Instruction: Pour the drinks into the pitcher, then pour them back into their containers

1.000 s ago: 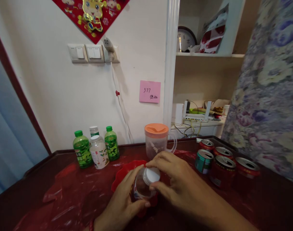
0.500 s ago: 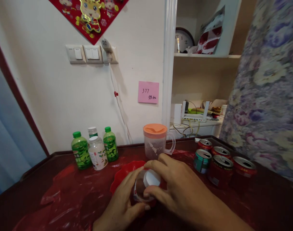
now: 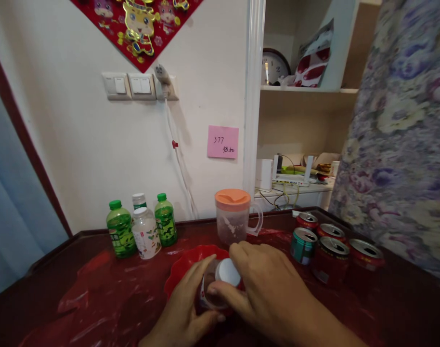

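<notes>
In front of me a clear plastic bottle (image 3: pixel 210 282) with a white cap (image 3: pixel 228 272) is tilted slightly between my hands. My left hand (image 3: pixel 180 308) is wrapped round its body, thumb on the near side. My right hand (image 3: pixel 274 291) grips the white cap, with its thumb on the near left and its fingers on the far side, partly hidden. Right behind the bottle lies a red bowl with a wavy rim (image 3: pixel 180 265). A clear pitcher with an orange lid (image 3: pixel 232 224) stands beyond the hands.
At the left stand two green bottles (image 3: pixel 121 231) and white-capped bottles (image 3: pixel 146 236). Several opened cans (image 3: pixel 330 258) are grouped at the right on the dark red, plastic-covered table (image 3: pixel 108 294). The wall, a shelf with a white router (image 3: pixel 290 177), and a flowered curtain (image 3: pixel 400 144) border it.
The view has tipped up slightly, so things sit a little lower. My right fingers have drawn down closer around the cap; my left hand keeps its hold on the bottle.
</notes>
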`<state>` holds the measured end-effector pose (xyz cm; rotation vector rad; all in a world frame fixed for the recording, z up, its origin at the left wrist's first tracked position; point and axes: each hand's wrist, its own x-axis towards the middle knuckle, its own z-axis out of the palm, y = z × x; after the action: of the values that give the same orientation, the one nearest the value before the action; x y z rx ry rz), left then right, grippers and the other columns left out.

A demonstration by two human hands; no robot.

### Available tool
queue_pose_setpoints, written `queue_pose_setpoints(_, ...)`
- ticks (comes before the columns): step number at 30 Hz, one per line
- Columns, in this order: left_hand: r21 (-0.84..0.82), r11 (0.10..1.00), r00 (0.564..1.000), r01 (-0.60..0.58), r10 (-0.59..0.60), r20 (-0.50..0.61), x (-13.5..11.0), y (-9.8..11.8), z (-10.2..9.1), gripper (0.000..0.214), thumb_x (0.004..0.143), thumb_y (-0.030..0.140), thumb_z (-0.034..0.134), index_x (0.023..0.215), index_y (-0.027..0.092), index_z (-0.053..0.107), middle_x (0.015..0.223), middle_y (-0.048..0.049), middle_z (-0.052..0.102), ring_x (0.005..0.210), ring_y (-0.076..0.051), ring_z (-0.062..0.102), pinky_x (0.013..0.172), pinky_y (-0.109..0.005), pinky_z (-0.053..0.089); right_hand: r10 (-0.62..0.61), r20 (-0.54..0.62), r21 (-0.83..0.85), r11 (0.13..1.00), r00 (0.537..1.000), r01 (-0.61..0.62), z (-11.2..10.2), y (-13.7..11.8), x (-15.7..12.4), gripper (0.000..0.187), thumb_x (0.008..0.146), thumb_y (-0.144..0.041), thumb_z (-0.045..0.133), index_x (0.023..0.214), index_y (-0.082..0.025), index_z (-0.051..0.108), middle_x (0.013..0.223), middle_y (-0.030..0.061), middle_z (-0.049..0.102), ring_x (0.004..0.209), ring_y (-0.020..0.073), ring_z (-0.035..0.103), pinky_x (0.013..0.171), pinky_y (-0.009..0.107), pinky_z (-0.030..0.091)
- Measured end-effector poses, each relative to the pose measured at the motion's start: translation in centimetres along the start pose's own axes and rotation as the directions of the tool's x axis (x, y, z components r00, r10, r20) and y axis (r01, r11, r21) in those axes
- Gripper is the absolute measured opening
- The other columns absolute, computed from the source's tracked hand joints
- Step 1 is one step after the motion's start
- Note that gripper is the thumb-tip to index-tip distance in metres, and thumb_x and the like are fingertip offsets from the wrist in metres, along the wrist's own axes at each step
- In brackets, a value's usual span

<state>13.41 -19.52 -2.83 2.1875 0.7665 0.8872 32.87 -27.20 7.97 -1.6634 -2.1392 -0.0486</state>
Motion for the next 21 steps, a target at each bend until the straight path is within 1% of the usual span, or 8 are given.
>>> queue_pose_setpoints(3, 0.001, 1.000, 1.000, 0.018, -0.018, 0.001, 0.1, 0.1, 0.0, 0.078, 0.080, 0.030, 0.077, 0.148, 0.034, 0.038, 0.153, -0.0092, 0.045, 0.139, -0.035, 0.042, 0.118, -0.053, 0.033, 0.014, -0.014, -0.089, 0.996, 1.000, -0.015, 0.3, -0.2, 0.2, 0.043, 0.089, -0.063, 0.067, 0.090, -0.019, 0.064, 0.086, 0.0075, 0.063, 0.080, 0.0321, 0.061, 0.072, 0.047, 0.048)
queue_pose_setpoints(5, -0.015, 1.000, 1.000, 0.027, -0.027, -0.007, 0.3, 0.3, 0.0, 0.076, 0.081, 0.033, 0.077, 0.147, 0.033, 0.041, 0.153, -0.0097, 0.045, 0.140, -0.036, 0.042, 0.118, -0.053, 0.034, 0.015, -0.015, -0.097, 0.995, 1.000, -0.016, 0.0, -0.2, 0.1, 0.051, 0.086, -0.068, 0.067, 0.100, -0.019, 0.067, 0.092, 0.0093, 0.063, 0.083, 0.0340, 0.061, 0.074, 0.050, 0.049)
queue_pose_setpoints(8, -0.068, 0.998, 0.999, 0.016, -0.018, -0.036, 0.6, 0.5, 0.0, 0.073, 0.083, 0.036, 0.075, 0.147, 0.034, 0.040, 0.154, -0.0076, 0.045, 0.141, -0.034, 0.041, 0.118, -0.051, 0.034, -0.028, 0.002, -0.029, 0.999, 1.000, 0.028, -0.7, 0.0, -0.2, 0.065, 0.085, -0.058, 0.073, 0.136, -0.021, 0.056, 0.111, 0.0106, 0.061, 0.096, 0.0337, 0.059, 0.080, 0.051, 0.050)
queue_pose_setpoints(10, -0.097, 0.995, 0.999, 0.003, -0.008, -0.053, 0.7, 0.4, 0.0, 0.073, 0.083, 0.037, 0.075, 0.148, 0.036, 0.039, 0.154, -0.0060, 0.045, 0.141, -0.033, 0.042, 0.117, -0.049, 0.036, -0.102, 0.033, 0.015, 0.995, 0.994, 0.102, -0.9, 0.2, -0.3, 0.065, 0.089, -0.040, 0.072, 0.147, -0.025, 0.046, 0.116, 0.0088, 0.059, 0.098, 0.0299, 0.058, 0.080, 0.046, 0.051)
queue_pose_setpoints(13, -0.092, 0.996, 0.998, -0.016, 0.009, -0.068, 0.8, 0.3, 0.0, 0.076, 0.081, 0.037, 0.077, 0.148, 0.035, 0.040, 0.153, -0.0063, 0.047, 0.141, -0.034, 0.042, 0.118, -0.050, 0.035, -0.147, 0.064, 0.021, 0.989, 0.987, 0.146, -0.7, 0.2, -0.2, 0.046, 0.089, -0.015, 0.065, 0.133, -0.020, 0.056, 0.108, 0.0074, 0.060, 0.094, 0.0260, 0.058, 0.077, 0.040, 0.050)
queue_pose_setpoints(16, -0.042, 0.999, 0.999, -0.011, 0.008, -0.053, 0.4, -0.1, -0.1, 0.077, 0.081, 0.035, 0.077, 0.148, 0.034, 0.039, 0.152, -0.0080, 0.047, 0.139, -0.034, 0.044, 0.118, -0.051, 0.035, -0.063, 0.052, 0.027, 0.998, 0.997, 0.062, 0.0, 0.0, 0.1, 0.018, 0.090, -0.019, 0.067, 0.107, -0.017, 0.062, 0.100, 0.0066, 0.062, 0.089, 0.0264, 0.059, 0.077, 0.041, 0.049)
queue_pose_setpoints(17, -0.023, 1.000, 0.999, -0.006, 0.005, -0.044, 0.3, -0.3, -0.1, 0.078, 0.081, 0.035, 0.077, 0.148, 0.034, 0.038, 0.152, -0.0083, 0.047, 0.139, -0.034, 0.044, 0.118, -0.051, 0.035, -0.037, 0.037, 0.028, 0.999, 0.999, 0.036, 0.2, 0.0, 0.2, 0.017, 0.090, -0.026, 0.070, 0.101, -0.017, 0.062, 0.097, 0.0059, 0.062, 0.087, 0.0270, 0.059, 0.076, 0.042, 0.048)
queue_pose_setpoints(21, 0.040, 0.999, 1.000, -0.016, 0.018, -0.026, 0.0, -0.6, 0.0, 0.078, 0.080, 0.037, 0.077, 0.148, 0.034, 0.039, 0.152, -0.0089, 0.047, 0.138, -0.036, 0.044, 0.117, -0.054, 0.035, -0.029, -0.013, 0.020, 0.999, 0.999, 0.029, -0.1, 0.5, 0.1, 0.049, 0.077, -0.060, 0.081, 0.092, -0.019, 0.059, 0.091, 0.0041, 0.062, 0.080, 0.0286, 0.059, 0.069, 0.042, 0.046)
